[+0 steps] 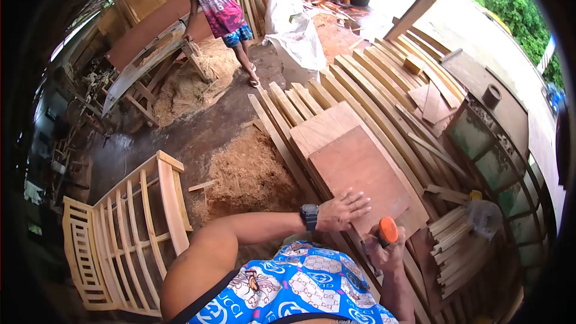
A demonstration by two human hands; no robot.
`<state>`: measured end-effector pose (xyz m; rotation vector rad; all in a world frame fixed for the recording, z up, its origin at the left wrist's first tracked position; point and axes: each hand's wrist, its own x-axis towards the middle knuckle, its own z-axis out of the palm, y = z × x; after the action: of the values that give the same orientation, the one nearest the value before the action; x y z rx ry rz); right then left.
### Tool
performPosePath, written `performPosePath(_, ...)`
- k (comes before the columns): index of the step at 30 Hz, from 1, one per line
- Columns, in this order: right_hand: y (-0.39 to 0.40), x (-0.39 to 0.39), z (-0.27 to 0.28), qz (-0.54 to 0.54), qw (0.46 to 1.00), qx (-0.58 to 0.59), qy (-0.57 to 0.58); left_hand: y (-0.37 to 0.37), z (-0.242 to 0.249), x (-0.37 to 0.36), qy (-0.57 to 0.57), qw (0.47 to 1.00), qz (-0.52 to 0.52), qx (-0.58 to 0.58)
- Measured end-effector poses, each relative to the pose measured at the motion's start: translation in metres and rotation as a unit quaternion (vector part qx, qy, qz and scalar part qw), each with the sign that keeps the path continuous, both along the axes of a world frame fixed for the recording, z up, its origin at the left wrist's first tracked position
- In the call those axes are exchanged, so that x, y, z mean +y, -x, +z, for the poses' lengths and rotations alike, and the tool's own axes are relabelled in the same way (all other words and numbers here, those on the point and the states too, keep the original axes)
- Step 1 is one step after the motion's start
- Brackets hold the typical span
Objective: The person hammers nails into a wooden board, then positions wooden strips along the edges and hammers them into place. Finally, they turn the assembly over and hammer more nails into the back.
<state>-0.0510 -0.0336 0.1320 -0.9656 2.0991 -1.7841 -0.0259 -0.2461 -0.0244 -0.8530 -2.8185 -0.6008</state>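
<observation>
My left hand (pixel 343 210), with a dark watch (pixel 309 217) on its wrist, lies flat with fingers stretched out on a reddish-brown plywood sheet (pixel 354 168). Close beside it, my right hand (pixel 386 256) is closed around a tool with an orange rounded handle end (pixel 388 230). The rest of that tool is hidden by the hand, so its kind does not show. Beneath the reddish sheet lies a paler plywood board (pixel 309 130), resting on long wooden planks (pixel 375 108).
A slatted wooden bed frame (pixel 133 222) stands at left. Sawdust (pixel 246 171) is heaped on the floor. Another person (pixel 222 9) stands by a workbench (pixel 141 69) at the back. Bundled wood strips (pixel 459 246) and a green-paned frame (pixel 495 162) are at right.
</observation>
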Motion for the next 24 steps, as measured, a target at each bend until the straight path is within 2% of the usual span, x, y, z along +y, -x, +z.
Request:
performPosePath(2, 0.002, 0.001, 0.014, 0.007, 0.998, 0.055, -0.014, 0.006, -0.010, -0.007, 0.033, 0.992, -0.016, 0.118)
performPosePath(3, 0.003, -0.003, 0.019, 0.008, 0.995, 0.093, 0.014, 0.006, -0.007, -0.009, 0.019, 0.993, -0.014, 0.118)
performPosePath(5, -0.003, 0.005, 0.007, 0.016, 0.999, 0.012, 0.027, 0.008, -0.015, -0.009, 0.002, 0.988, -0.023, 0.154)
performPosePath(6, 0.004, 0.006, 0.011, 0.025, 0.999, 0.017, 0.020, 0.006, -0.003, -0.008, 0.030, 0.988, -0.031, 0.145)
performPosePath(7, 0.010, 0.009, 0.014, 0.035, 0.999, 0.023, 0.012, 0.009, -0.016, -0.011, -0.003, 0.991, -0.050, 0.124)
performPosePath(8, 0.016, 0.002, 0.015, -0.013, 0.999, 0.013, 0.038, 0.009, -0.025, -0.012, -0.026, 0.992, -0.058, 0.107)
performPosePath(10, 0.038, 0.001, 0.002, -0.069, 0.993, -0.062, -0.067, 0.003, -0.017, -0.010, 0.048, 0.990, -0.042, 0.123)
performPosePath(12, 0.076, 0.007, -0.031, -0.160, 0.975, -0.106, -0.110, 0.008, -0.016, -0.005, 0.045, 0.989, -0.067, 0.123)
performPosePath(14, 0.103, 0.021, -0.025, -0.185, 0.951, -0.231, -0.089, 0.005, -0.020, -0.004, 0.052, 0.984, -0.048, 0.166)
performPosePath(18, 0.163, 0.031, -0.039, -0.280, 0.921, -0.231, -0.140, 0.004, -0.020, -0.004, 0.028, 0.987, -0.056, 0.147)
performPosePath(24, 0.215, 0.013, -0.048, -0.290, 0.919, -0.233, -0.133, 0.004, -0.017, -0.005, 0.024, 0.989, -0.063, 0.131)
